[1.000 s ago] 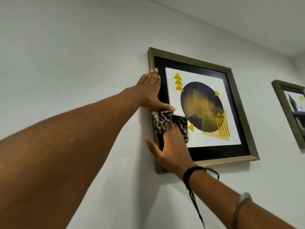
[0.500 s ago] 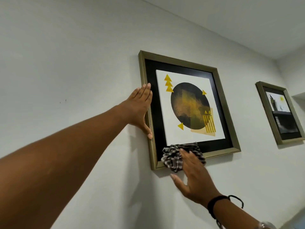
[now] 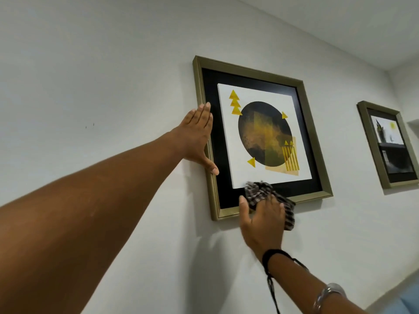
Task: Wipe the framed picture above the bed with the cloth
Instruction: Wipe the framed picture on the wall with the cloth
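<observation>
A gold-framed picture point(image 3: 254, 71) hangs on the white wall, showing a dark circle and yellow triangles on white inside a black mat. My left hand point(image 3: 197, 139) lies flat against the frame's left edge, fingers together and pointing up, thumb across the frame. My right hand point(image 3: 263, 225) presses a black-and-white checked cloth point(image 3: 260, 191) against the frame's bottom edge, near its middle. The cloth bunches above my fingers onto the black mat and hangs a little below the frame on the right side of my hand.
A second, smaller gold-framed picture point(image 3: 385, 143) hangs further right on the same wall point(image 3: 90, 64). The ceiling point(image 3: 351, 26) slants across the top right. A pale blue surface point(image 3: 405, 302) shows in the bottom right corner.
My right hand has carried the cloth from the left side of the picture down to the bottom edge, then rightward along it. My left hand shifted from over the mat to the frame's left edge.
</observation>
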`<state>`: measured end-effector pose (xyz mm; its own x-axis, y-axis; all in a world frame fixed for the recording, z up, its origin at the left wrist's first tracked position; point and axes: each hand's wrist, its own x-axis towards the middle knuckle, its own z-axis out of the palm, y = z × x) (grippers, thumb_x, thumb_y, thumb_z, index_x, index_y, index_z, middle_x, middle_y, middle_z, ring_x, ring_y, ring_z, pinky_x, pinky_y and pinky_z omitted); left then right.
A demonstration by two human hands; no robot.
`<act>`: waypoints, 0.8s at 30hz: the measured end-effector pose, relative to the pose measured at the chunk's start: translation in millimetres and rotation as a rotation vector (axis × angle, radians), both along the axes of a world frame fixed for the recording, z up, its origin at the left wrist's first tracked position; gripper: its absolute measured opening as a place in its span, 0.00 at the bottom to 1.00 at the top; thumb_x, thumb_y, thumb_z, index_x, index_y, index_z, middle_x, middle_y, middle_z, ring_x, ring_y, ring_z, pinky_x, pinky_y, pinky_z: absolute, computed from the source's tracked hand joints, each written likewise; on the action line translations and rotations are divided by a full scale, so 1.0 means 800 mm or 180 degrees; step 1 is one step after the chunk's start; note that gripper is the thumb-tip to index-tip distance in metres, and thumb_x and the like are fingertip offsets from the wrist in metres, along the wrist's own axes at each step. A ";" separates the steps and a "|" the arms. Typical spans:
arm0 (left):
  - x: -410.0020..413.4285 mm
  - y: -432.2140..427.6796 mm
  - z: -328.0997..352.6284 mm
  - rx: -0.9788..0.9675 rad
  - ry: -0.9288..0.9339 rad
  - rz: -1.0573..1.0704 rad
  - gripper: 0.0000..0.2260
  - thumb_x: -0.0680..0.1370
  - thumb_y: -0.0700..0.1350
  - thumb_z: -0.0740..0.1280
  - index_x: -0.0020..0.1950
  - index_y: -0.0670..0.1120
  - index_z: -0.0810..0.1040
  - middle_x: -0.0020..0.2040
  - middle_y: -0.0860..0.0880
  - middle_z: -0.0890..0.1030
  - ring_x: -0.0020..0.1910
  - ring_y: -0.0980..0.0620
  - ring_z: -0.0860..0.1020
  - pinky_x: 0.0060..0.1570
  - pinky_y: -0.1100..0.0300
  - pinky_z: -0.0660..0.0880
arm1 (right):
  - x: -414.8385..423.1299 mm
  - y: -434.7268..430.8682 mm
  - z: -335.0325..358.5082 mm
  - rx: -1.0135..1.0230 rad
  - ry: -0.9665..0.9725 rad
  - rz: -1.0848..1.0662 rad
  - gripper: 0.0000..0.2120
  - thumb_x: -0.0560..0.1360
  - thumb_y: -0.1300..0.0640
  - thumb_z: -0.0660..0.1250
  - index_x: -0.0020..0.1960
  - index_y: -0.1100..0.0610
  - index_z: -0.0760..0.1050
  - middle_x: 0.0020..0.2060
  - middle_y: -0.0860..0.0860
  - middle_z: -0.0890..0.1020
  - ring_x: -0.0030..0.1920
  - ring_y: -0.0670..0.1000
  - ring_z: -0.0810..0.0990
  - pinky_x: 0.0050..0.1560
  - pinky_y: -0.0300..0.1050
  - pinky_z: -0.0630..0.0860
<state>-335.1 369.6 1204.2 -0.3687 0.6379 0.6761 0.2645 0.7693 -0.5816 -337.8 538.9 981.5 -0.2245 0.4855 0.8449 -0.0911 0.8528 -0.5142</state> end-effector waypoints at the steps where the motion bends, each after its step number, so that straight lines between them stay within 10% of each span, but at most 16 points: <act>1: 0.000 0.001 0.000 -0.0001 -0.0011 -0.0010 0.70 0.55 0.81 0.62 0.76 0.37 0.33 0.76 0.37 0.30 0.75 0.40 0.29 0.69 0.50 0.30 | 0.003 -0.013 -0.001 0.0047 0.0046 0.0039 0.35 0.75 0.34 0.48 0.56 0.61 0.79 0.66 0.59 0.77 0.72 0.58 0.68 0.77 0.58 0.55; 14: 0.004 0.003 0.000 0.0049 0.0076 -0.0044 0.71 0.53 0.82 0.61 0.77 0.37 0.36 0.78 0.37 0.34 0.76 0.40 0.33 0.71 0.49 0.32 | 0.018 -0.038 -0.030 0.1187 0.0124 0.0302 0.23 0.73 0.45 0.63 0.56 0.62 0.79 0.62 0.60 0.80 0.65 0.60 0.76 0.71 0.56 0.68; 17: 0.009 0.003 -0.002 0.0079 0.0051 0.0027 0.71 0.54 0.81 0.63 0.77 0.37 0.36 0.78 0.37 0.34 0.76 0.39 0.33 0.72 0.49 0.33 | 0.014 -0.002 -0.029 0.0928 -0.0193 0.0239 0.31 0.75 0.39 0.58 0.68 0.61 0.73 0.71 0.59 0.73 0.74 0.59 0.68 0.78 0.53 0.58; 24: 0.010 0.009 -0.002 0.0185 -0.0043 0.0076 0.71 0.54 0.78 0.68 0.77 0.37 0.36 0.78 0.37 0.33 0.77 0.40 0.33 0.74 0.48 0.35 | 0.017 0.077 0.016 -0.0004 -0.0749 0.0293 0.33 0.77 0.35 0.54 0.58 0.64 0.77 0.62 0.62 0.79 0.68 0.60 0.72 0.70 0.59 0.65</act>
